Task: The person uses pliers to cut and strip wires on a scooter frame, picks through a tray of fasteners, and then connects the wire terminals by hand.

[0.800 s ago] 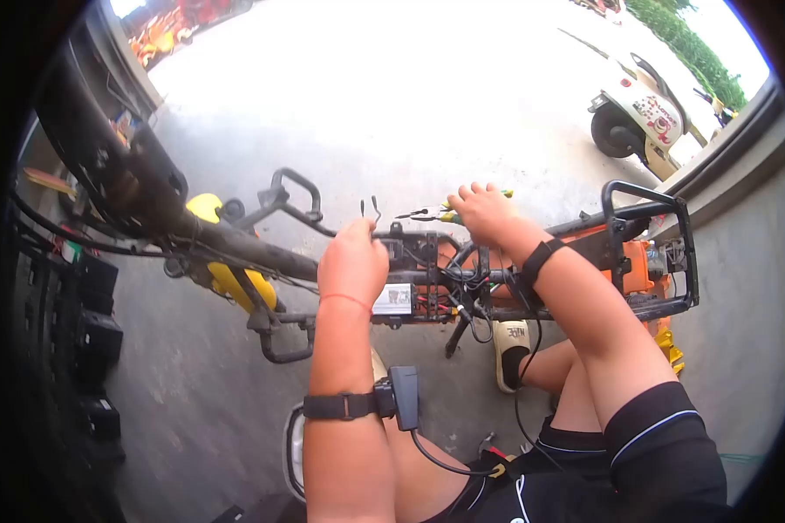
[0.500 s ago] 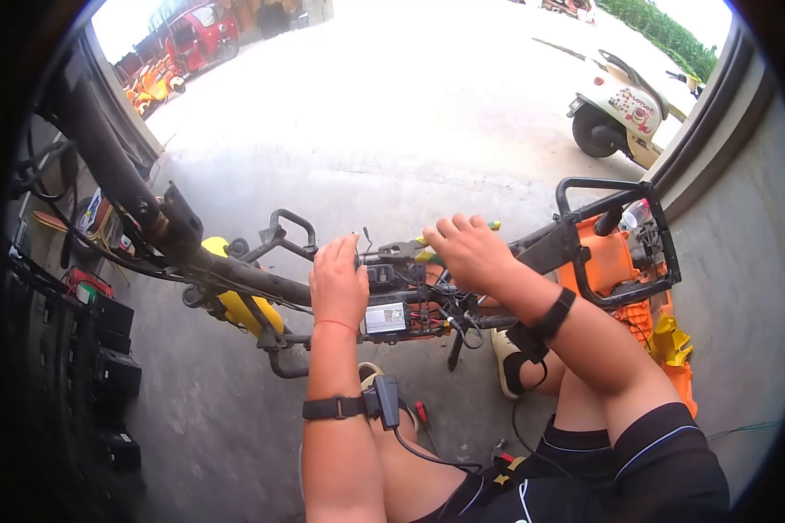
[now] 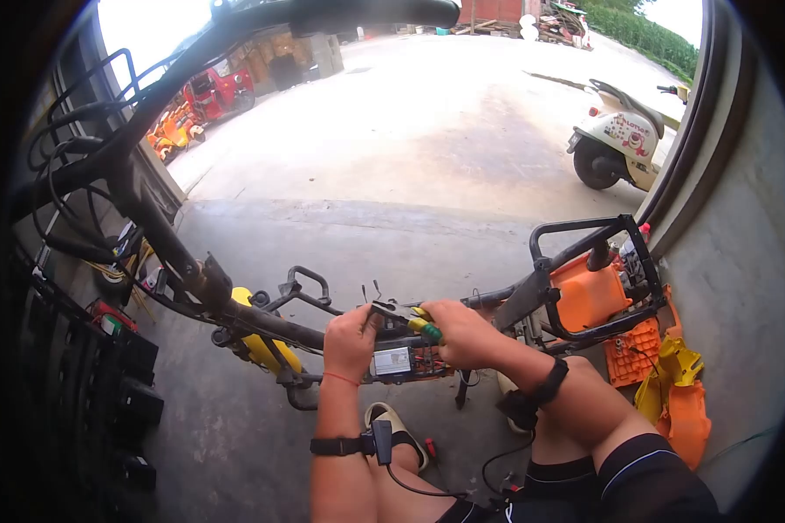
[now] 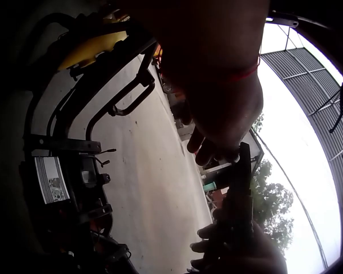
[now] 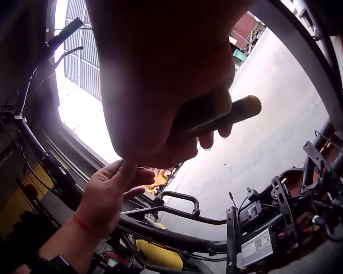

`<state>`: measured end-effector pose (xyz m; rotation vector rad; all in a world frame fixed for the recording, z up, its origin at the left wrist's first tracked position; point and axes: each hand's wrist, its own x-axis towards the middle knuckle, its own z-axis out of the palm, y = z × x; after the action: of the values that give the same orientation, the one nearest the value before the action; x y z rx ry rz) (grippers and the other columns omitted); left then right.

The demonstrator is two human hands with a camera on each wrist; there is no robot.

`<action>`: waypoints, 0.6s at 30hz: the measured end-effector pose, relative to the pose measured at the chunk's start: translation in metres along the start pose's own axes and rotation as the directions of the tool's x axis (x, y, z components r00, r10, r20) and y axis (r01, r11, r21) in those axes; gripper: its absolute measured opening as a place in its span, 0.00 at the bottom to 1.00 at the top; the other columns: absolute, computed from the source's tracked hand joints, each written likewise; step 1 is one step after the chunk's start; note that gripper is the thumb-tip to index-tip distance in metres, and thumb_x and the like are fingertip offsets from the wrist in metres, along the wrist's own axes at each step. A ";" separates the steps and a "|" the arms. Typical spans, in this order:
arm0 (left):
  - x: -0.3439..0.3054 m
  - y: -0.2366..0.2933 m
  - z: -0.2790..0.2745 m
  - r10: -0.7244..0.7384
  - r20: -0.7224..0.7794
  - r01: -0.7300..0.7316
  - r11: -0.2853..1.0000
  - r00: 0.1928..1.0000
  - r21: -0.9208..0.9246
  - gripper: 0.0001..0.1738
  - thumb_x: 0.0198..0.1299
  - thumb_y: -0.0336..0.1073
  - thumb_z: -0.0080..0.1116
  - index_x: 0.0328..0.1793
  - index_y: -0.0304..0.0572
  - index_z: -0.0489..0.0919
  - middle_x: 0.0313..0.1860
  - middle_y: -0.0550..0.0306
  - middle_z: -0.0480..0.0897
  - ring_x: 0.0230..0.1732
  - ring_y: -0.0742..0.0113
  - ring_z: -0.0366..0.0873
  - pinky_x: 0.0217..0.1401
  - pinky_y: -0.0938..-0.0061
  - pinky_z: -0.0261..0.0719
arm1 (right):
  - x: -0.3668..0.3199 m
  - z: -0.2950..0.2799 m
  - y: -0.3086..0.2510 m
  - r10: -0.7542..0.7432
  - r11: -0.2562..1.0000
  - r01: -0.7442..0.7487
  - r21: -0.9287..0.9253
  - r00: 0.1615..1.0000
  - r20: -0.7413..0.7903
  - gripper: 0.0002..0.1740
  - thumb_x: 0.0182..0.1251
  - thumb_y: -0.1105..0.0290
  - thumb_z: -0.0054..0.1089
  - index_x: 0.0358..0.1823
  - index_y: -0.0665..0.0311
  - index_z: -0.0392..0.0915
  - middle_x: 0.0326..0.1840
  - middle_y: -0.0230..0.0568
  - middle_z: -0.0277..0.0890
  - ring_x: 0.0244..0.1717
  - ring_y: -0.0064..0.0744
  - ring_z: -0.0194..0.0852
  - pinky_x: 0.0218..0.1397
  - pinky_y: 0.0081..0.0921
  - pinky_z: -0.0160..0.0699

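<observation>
My right hand (image 3: 464, 336) grips a pair of pliers (image 3: 425, 326) by its yellow and green handles. The metal nose of the pliers points left, above the black vehicle frame (image 3: 295, 331). At that nose are the thumb and fingers of my left hand (image 3: 347, 344), pinched together. Seen from the right wrist, the left hand (image 5: 103, 194) has its fingertips partly hidden behind the right hand, and one handle end sticks out past the right fingers. Below both hands, a silver labelled box (image 3: 392, 361) is set in the frame among wires.
Two thin black stalks (image 3: 376, 289) rise from the frame behind the hands. Orange panels (image 3: 632, 356) and yellow ones lie at the right. Dark boxes (image 3: 139, 405) line the left side. A white scooter (image 3: 617, 139) stands outside the doorway. Handlebars lean overhead at left.
The two hands have come together: the pliers, in the right hand throughout, now meet the left fingers, which were apart from them before. The head view has tilted upward.
</observation>
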<state>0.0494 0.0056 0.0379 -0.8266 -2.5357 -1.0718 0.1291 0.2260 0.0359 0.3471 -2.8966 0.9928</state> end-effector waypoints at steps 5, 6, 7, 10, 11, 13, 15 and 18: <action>0.014 0.014 0.009 -0.086 -0.004 0.085 0.990 0.996 -0.111 0.12 0.70 0.41 0.57 0.45 0.41 0.84 0.28 0.47 0.85 0.34 0.42 0.83 0.35 0.56 0.78 | 0.007 -0.004 0.000 0.031 0.969 -0.030 0.245 1.000 0.001 0.31 0.52 0.78 0.60 0.62 0.70 0.70 0.57 0.62 0.73 0.62 0.63 0.69 0.66 0.44 0.69; 0.017 0.013 0.012 -0.089 -0.001 0.088 0.993 0.996 -0.082 0.12 0.71 0.41 0.55 0.44 0.41 0.84 0.29 0.47 0.85 0.34 0.42 0.83 0.36 0.56 0.78 | 0.008 -0.004 0.002 0.041 0.962 -0.042 0.268 0.999 0.009 0.31 0.52 0.78 0.59 0.63 0.70 0.69 0.58 0.63 0.73 0.63 0.63 0.69 0.66 0.43 0.69; 0.019 0.013 0.014 -0.093 0.004 0.093 0.994 0.996 -0.053 0.13 0.71 0.40 0.54 0.44 0.41 0.84 0.29 0.47 0.85 0.35 0.42 0.84 0.36 0.56 0.79 | 0.009 -0.004 0.004 0.048 0.961 -0.049 0.271 0.999 0.011 0.31 0.52 0.78 0.59 0.63 0.70 0.69 0.58 0.63 0.73 0.63 0.63 0.69 0.66 0.43 0.69; 0.024 0.017 0.019 -0.175 0.068 0.176 0.984 0.982 -0.007 0.13 0.73 0.40 0.51 0.43 0.41 0.82 0.30 0.48 0.85 0.35 0.43 0.84 0.37 0.57 0.79 | 0.010 -0.009 0.006 0.091 0.950 -0.105 0.294 0.994 0.059 0.32 0.53 0.78 0.57 0.64 0.70 0.68 0.58 0.63 0.72 0.63 0.63 0.69 0.66 0.44 0.69; 0.025 0.016 0.021 -0.189 0.075 0.190 0.982 0.979 -0.006 0.13 0.73 0.40 0.51 0.43 0.41 0.82 0.30 0.48 0.85 0.35 0.43 0.84 0.37 0.57 0.79 | 0.011 -0.007 0.010 0.095 0.948 -0.113 0.299 0.993 0.073 0.32 0.53 0.78 0.57 0.64 0.70 0.68 0.58 0.63 0.72 0.63 0.63 0.69 0.66 0.44 0.69; 0.025 0.014 0.023 -0.183 0.124 0.187 0.982 0.975 -0.018 0.14 0.74 0.40 0.49 0.43 0.41 0.81 0.30 0.49 0.86 0.36 0.44 0.85 0.38 0.58 0.80 | 0.011 -0.003 0.014 0.087 0.947 -0.100 0.305 0.995 0.055 0.30 0.54 0.78 0.56 0.62 0.71 0.68 0.57 0.64 0.72 0.62 0.64 0.69 0.65 0.45 0.69; 0.025 0.013 0.021 -0.206 0.151 0.217 0.975 0.967 -0.054 0.13 0.74 0.38 0.49 0.43 0.40 0.80 0.31 0.48 0.86 0.37 0.46 0.85 0.39 0.59 0.80 | 0.007 -0.002 0.012 0.077 0.950 -0.099 0.296 0.993 0.085 0.29 0.54 0.79 0.56 0.61 0.71 0.67 0.56 0.64 0.72 0.61 0.64 0.69 0.63 0.45 0.70; 0.024 0.011 0.017 -0.162 0.215 0.194 0.971 0.963 -0.138 0.11 0.73 0.36 0.50 0.42 0.37 0.79 0.32 0.45 0.85 0.36 0.47 0.85 0.38 0.61 0.80 | 0.003 -0.010 0.004 0.091 0.945 -0.121 0.303 0.990 0.111 0.28 0.54 0.79 0.56 0.59 0.71 0.67 0.54 0.64 0.72 0.59 0.65 0.70 0.60 0.46 0.71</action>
<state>0.0367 0.0337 0.0426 -0.7944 -2.7675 -1.3214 0.1251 0.2343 0.0417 0.2612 -2.8654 1.4949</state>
